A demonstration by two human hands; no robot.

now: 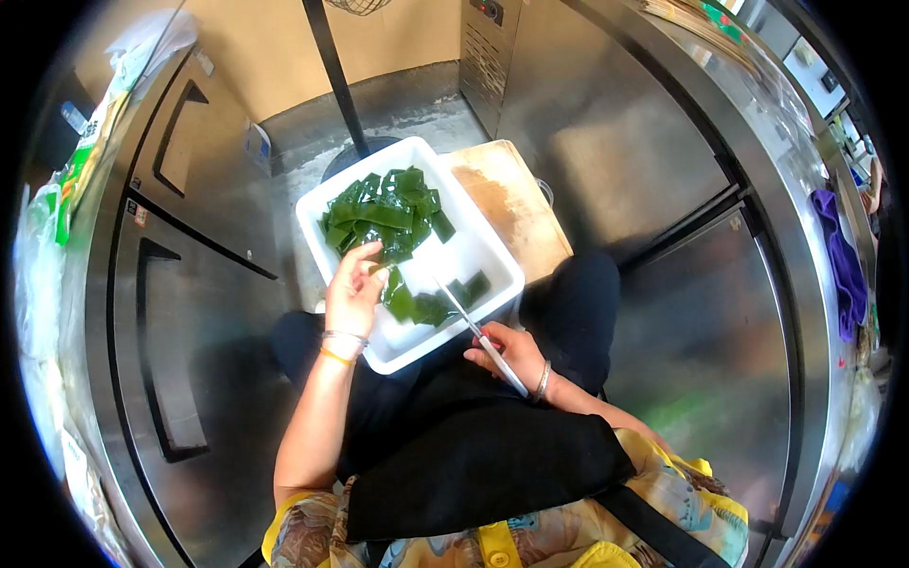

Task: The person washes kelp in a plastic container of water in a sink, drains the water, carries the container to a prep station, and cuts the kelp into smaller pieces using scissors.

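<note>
A white plastic tub (490, 248) sits tilted before my lap with dark green, glossy kelp (383, 210) piled in its far half. Smaller cut pieces of kelp (437, 309) lie at the near end. My left hand (356, 287) is over the tub's left side, fingers pinched on a kelp strip (398, 295) that hangs toward the near end. At the near right rim, my right hand (508, 354) is closed around the pale handle of a knife (456, 302). Its narrow blade points up and left over the tub, close to the cut pieces.
A wooden board (502, 194) lies beyond the tub on the right. Steel cabinets stand close on both sides, the left one with handles (166, 350). A dark pole (333, 76) rises behind the tub. A purple cloth (831, 265) hangs at the far right.
</note>
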